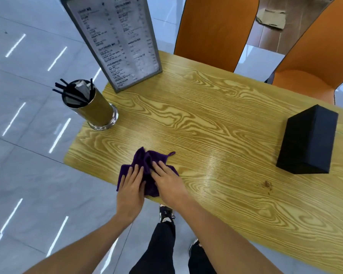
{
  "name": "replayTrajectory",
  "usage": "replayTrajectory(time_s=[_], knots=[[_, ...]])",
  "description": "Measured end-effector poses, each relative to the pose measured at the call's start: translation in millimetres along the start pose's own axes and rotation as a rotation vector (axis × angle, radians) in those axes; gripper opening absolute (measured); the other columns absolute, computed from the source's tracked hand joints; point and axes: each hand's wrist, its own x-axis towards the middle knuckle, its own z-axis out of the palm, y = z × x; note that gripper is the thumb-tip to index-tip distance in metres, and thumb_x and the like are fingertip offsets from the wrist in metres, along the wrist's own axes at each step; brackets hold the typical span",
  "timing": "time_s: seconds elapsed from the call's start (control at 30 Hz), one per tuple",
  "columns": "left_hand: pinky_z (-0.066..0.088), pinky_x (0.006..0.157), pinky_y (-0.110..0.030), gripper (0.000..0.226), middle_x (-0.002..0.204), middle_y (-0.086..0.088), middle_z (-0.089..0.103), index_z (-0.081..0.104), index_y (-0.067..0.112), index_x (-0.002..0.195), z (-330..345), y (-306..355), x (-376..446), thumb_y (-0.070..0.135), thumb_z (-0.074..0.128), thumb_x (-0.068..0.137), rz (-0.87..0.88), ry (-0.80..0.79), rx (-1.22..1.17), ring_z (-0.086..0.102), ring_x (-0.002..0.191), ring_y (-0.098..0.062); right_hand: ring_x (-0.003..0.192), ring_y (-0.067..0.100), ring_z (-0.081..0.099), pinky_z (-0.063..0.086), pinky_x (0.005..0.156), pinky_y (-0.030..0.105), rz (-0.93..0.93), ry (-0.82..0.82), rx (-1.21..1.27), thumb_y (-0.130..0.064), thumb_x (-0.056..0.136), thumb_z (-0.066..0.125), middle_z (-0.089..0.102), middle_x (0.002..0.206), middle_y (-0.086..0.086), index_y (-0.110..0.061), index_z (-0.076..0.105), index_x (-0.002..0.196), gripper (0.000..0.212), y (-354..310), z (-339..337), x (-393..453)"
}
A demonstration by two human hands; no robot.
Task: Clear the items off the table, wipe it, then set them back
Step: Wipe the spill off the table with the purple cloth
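Note:
A crumpled purple cloth [147, 161] lies at the near edge of the wooden table [216, 125]. My left hand [131, 188] lies flat on the cloth's left part, fingers spread. My right hand [167, 183] presses on its right part, fingers extended. A metal cup of black straws [87, 103] stands at the table's left corner. Behind it, a framed menu stand [119, 40] rises at the far left edge. A black box [307, 139] stands on the right side.
Two orange chairs [214, 30] [315, 62] are tucked in at the table's far side. A small brown stain [267, 184] marks the wood near the front right. Shiny grey floor tiles [28, 175] surround the table. My legs and shoes [165, 214] show below the near edge.

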Motion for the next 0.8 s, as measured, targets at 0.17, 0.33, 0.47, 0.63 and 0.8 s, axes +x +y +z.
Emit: replayTrajectory(time_s=[0.17, 0.33, 0.47, 0.63, 0.8], knots=[[0.018, 0.123, -0.051, 0.051, 0.162, -0.008, 0.033, 0.037, 0.016, 0.154, 5.0, 53.3, 67.5, 0.017, 0.046, 0.104, 0.078, -0.095, -0.003, 0.022, 0.153, -0.029, 0.157, 0.021, 0.011, 0.030, 0.121, 0.040, 0.162, 0.105, 0.018, -0.011, 0.098, 0.058, 0.017, 0.170, 0.000, -0.018, 0.028, 0.159, 0.069, 45.5, -32.1, 10.2], [0.012, 0.124, -0.049, 0.055, 0.165, -0.005, 0.027, 0.029, 0.020, 0.157, 22.1, 140.9, 128.7, 0.020, 0.045, 0.104, 0.251, -0.235, -0.007, 0.016, 0.155, -0.027, 0.156, 0.027, 0.016, 0.038, 0.116, 0.046, 0.371, 0.153, -0.033, -0.010, 0.098, 0.055, 0.021, 0.169, 0.003, -0.020, 0.030, 0.158, 0.065, 126.3, -70.2, -6.9], [0.008, 0.125, -0.047, 0.064, 0.166, -0.003, 0.023, 0.025, 0.021, 0.159, 35.5, 201.4, 156.3, 0.026, 0.053, 0.101, 0.417, -0.410, -0.040, 0.011, 0.155, -0.024, 0.153, 0.036, 0.020, 0.037, 0.115, 0.049, 0.555, 0.168, -0.058, -0.019, 0.103, 0.050, 0.024, 0.167, 0.010, -0.015, 0.037, 0.155, 0.054, 181.1, -101.1, -32.3], [0.020, 0.123, -0.044, 0.063, 0.160, 0.001, 0.038, 0.037, 0.024, 0.153, 51.8, 221.4, 157.7, 0.030, 0.063, 0.095, 0.496, -0.364, 0.056, 0.026, 0.151, -0.021, 0.128, 0.034, 0.051, 0.052, 0.096, 0.046, 0.598, 0.267, -0.094, -0.009, 0.095, 0.058, 0.055, 0.146, 0.012, -0.009, 0.060, 0.131, 0.035, 184.9, -103.2, -53.2], [0.031, 0.117, -0.040, 0.048, 0.140, 0.004, 0.060, 0.056, 0.023, 0.137, 55.3, 204.6, 101.0, 0.025, 0.068, 0.091, 0.513, -0.307, 0.007, 0.047, 0.138, -0.020, 0.110, 0.033, 0.062, 0.057, 0.074, 0.043, 0.599, 0.237, -0.125, -0.005, 0.080, 0.074, 0.066, 0.130, 0.010, -0.010, 0.068, 0.115, 0.035, 149.8, -79.6, -93.2]])
